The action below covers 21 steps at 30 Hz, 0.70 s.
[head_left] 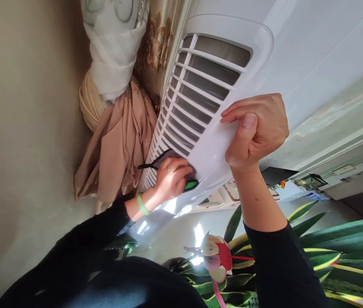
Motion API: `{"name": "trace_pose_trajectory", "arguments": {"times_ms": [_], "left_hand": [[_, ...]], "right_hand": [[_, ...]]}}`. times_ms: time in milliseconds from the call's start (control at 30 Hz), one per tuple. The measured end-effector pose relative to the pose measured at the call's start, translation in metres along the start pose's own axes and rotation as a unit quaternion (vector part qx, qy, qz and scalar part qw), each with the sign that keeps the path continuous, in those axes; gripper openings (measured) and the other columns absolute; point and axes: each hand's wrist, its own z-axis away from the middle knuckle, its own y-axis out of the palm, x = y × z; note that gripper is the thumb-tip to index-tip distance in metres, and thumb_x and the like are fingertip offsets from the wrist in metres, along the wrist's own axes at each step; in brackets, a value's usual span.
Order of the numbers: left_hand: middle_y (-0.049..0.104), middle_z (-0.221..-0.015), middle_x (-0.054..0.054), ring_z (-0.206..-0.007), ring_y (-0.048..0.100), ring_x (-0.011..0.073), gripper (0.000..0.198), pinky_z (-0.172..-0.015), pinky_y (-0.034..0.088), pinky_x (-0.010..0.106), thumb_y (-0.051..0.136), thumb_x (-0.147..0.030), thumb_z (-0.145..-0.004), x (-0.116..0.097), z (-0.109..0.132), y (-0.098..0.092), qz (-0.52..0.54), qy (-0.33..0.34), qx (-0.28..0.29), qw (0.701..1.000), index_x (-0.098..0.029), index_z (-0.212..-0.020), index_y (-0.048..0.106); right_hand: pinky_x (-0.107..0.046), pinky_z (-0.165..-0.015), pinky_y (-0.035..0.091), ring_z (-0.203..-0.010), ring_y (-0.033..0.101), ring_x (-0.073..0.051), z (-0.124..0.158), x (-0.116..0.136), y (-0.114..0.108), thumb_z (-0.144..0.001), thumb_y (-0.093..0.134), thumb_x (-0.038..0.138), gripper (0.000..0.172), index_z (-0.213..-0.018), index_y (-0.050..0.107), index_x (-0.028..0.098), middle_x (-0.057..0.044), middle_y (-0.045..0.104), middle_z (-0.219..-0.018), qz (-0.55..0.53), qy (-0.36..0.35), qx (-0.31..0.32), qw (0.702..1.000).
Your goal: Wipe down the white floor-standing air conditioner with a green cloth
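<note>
The picture lies turned on its side. My left hand [172,179], a green bangle [143,204] on its wrist, presses a dark grey cloth pad [168,158] against a white air conditioner panel [211,149], beside the lower end of its louvred grille [197,90]. A green-edged part [191,185] shows under my fingers, and a black strap [146,166] trails from the pad. Higher on the panel, near its edge, lie the curled fingers of my right hand [255,130]. I cannot tell whether they grip it.
Tied sheer white and beige curtains [113,47] and bunched pink-brown fabric [119,145] hang between the unit and a beige wall [27,128]. Below stand a striped snake plant [335,252] and a pink-red ornament [216,256]. Black sleeves cover both my forearms.
</note>
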Motion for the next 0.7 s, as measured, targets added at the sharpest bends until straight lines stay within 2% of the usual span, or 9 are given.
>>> {"name": "trace_pose_trajectory", "arguments": {"times_ms": [100,167,267,400,533,600,700], "left_hand": [[0.073,-0.100,0.005,-0.091,0.063,0.0203,0.029,-0.085,0.050,0.037,0.046,-0.014,-0.096,0.011,0.019,-0.008,-0.013,0.003,0.033,0.999,-0.026,-0.104,0.071],[0.072,-0.097,0.005,-0.089,0.063,0.0195,0.027,-0.083,0.050,0.035,0.046,-0.016,-0.099,0.019,0.028,-0.014,-0.018,0.008,0.028,0.999,-0.026,-0.101,0.071],[0.071,-0.095,0.004,-0.088,0.064,0.0172,0.028,-0.082,0.052,0.033,0.043,-0.016,-0.104,0.025,0.031,-0.020,-0.014,0.003,-0.009,1.000,-0.025,-0.099,0.070],[0.072,-0.097,0.004,-0.095,0.067,0.0174,0.028,-0.088,0.055,0.034,0.043,-0.018,-0.106,0.016,0.027,-0.015,-0.005,-0.030,-0.050,0.998,-0.025,-0.103,0.070],[0.074,-0.100,0.005,-0.098,0.068,0.0191,0.028,-0.090,0.054,0.035,0.043,-0.023,-0.106,0.010,0.026,-0.006,-0.029,-0.005,-0.034,0.999,-0.025,-0.106,0.071],[0.075,-0.099,0.004,-0.099,0.068,0.0194,0.027,-0.090,0.051,0.035,0.045,-0.023,-0.104,0.015,0.030,-0.002,-0.051,0.005,-0.018,0.999,-0.026,-0.105,0.072],[0.077,-0.101,0.004,-0.101,0.069,0.0198,0.026,-0.090,0.050,0.036,0.046,-0.025,-0.104,0.032,0.040,-0.001,-0.056,0.027,0.000,0.998,-0.028,-0.105,0.072]], "right_hand": [[-0.046,-0.100,0.052,-0.103,0.066,-0.023,0.001,-0.002,0.000,-0.115,0.021,0.035,0.051,-0.088,0.063,0.024,-0.008,0.067,-0.091,0.036,0.034,0.048,0.998],[-0.046,-0.101,0.052,-0.103,0.066,-0.023,0.002,-0.004,0.001,-0.114,0.023,0.031,0.049,-0.086,0.062,0.024,-0.008,0.068,-0.091,0.057,0.042,0.054,0.996],[-0.046,-0.101,0.051,-0.097,0.066,-0.022,0.002,-0.006,0.003,-0.114,0.020,0.031,0.051,-0.084,0.061,0.025,-0.007,0.068,-0.088,0.055,0.020,0.022,0.998],[-0.046,-0.099,0.051,-0.094,0.065,-0.021,0.001,-0.005,0.004,-0.114,0.020,0.033,0.053,-0.082,0.061,0.024,-0.007,0.068,-0.086,0.052,0.014,0.014,0.998],[-0.046,-0.093,0.051,-0.088,0.067,-0.021,-0.002,-0.002,0.003,-0.115,0.022,0.038,0.054,-0.081,0.061,0.024,-0.006,0.067,-0.081,0.003,-0.031,-0.036,0.999],[-0.046,-0.090,0.051,-0.082,0.067,-0.020,-0.004,-0.001,0.002,-0.115,0.025,0.039,0.053,-0.079,0.060,0.024,-0.004,0.067,-0.078,-0.008,-0.057,-0.070,0.996],[-0.045,-0.087,0.051,-0.079,0.068,-0.020,-0.006,0.000,0.001,-0.115,0.027,0.041,0.053,-0.076,0.060,0.025,-0.003,0.068,-0.075,0.002,-0.060,-0.076,0.995]]}}
